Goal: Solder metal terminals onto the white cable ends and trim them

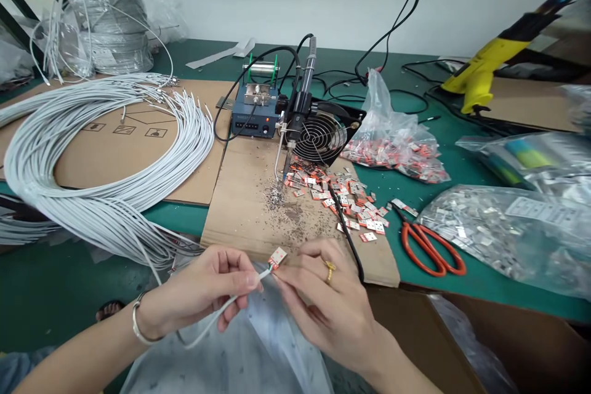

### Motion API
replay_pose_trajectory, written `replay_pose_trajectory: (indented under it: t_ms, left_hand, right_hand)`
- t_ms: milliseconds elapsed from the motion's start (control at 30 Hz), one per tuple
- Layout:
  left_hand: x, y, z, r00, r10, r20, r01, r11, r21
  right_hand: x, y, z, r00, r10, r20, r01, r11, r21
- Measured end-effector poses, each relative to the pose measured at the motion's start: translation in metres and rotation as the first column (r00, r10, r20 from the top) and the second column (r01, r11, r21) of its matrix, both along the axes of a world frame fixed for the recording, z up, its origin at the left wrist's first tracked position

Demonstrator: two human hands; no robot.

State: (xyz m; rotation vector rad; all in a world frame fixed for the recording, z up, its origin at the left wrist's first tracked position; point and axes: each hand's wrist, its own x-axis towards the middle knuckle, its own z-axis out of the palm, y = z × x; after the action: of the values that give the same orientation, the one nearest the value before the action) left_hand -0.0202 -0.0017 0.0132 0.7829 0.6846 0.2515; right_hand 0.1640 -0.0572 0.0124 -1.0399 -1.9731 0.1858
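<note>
Two hands, one cable, one board at its end.

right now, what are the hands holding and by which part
The left hand pinches a white cable near the end bearing a small board. The right hand is at that end; whether it grips cannot be told.

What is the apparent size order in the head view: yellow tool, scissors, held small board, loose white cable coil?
Largest to smallest:
Loose white cable coil
Yellow tool
Scissors
Held small board
</note>
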Motion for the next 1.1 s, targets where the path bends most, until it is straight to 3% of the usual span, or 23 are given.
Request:
replay_pose_trajectory:
  t_ms: [67, 133, 233, 333, 433, 600, 700, 800, 867, 1000, 1067, 1100]
  left_hand:
    - [-0.001, -0.001, 0.001, 1.0, 0.015, 0.003, -0.015, 0.999, 0.038]
    - [-0.003, -0.002, 0.002, 1.0, 0.019, 0.0, -0.019, 0.996, 0.088]
    - [-0.005, -0.002, 0.004, 1.0, -0.007, -0.026, 0.01, 0.99, 0.138]
    - [-0.006, -0.001, 0.004, 0.992, -0.061, -0.114, 0.086, 0.971, 0.223]
    - [-0.006, 0.0, 0.001, 0.98, -0.081, -0.179, 0.137, 0.935, 0.328]
    - [-0.008, 0.007, -0.003, 0.991, -0.126, -0.041, 0.133, 0.96, 0.247]
    - [-0.007, 0.01, -0.005, 0.999, -0.043, -0.012, 0.045, 0.977, 0.207]
    - [-0.004, 0.011, -0.008, 1.0, 0.017, -0.022, -0.011, 0.962, 0.274]
    - [-0.001, 0.011, -0.009, 0.997, 0.058, -0.05, -0.038, 0.941, 0.337]
    - [0.002, 0.009, -0.009, 0.989, 0.063, -0.131, 0.013, 0.861, 0.508]
    - [0.002, 0.009, -0.008, 0.982, 0.055, -0.182, 0.075, 0.768, 0.636]
    - [0.001, 0.008, -0.007, 0.975, 0.065, -0.214, 0.11, 0.695, 0.711]
  right_hand:
    - [0.003, -0.002, -0.003, 0.999, 0.004, -0.035, -0.006, 0.998, -0.06]
    - [0.007, -0.003, -0.007, 0.987, -0.001, -0.159, -0.038, 0.97, -0.239]
    - [0.012, -0.003, -0.01, 0.923, -0.056, -0.38, -0.143, 0.869, -0.475]
    - [0.013, 0.0, -0.008, 0.817, -0.055, -0.575, -0.358, 0.733, -0.579]
    - [0.011, 0.001, -0.01, 0.8, -0.106, -0.591, -0.392, 0.653, -0.648]
    - [0.007, 0.001, -0.021, 0.76, -0.187, -0.622, -0.389, 0.635, -0.667]
    - [0.003, 0.002, -0.021, 0.677, -0.22, -0.702, -0.45, 0.631, -0.632]
    - [0.0, 0.006, -0.018, 0.622, -0.264, -0.738, -0.448, 0.653, -0.611]
    - [-0.001, 0.009, -0.017, 0.627, -0.291, -0.723, -0.432, 0.642, -0.633]
    - [-0.003, 0.01, -0.019, 0.599, -0.307, -0.739, -0.53, 0.54, -0.654]
    - [-0.004, 0.01, -0.02, 0.526, -0.339, -0.78, -0.598, 0.505, -0.622]
    - [-0.004, 0.011, -0.021, 0.483, -0.363, -0.797, -0.633, 0.485, -0.604]
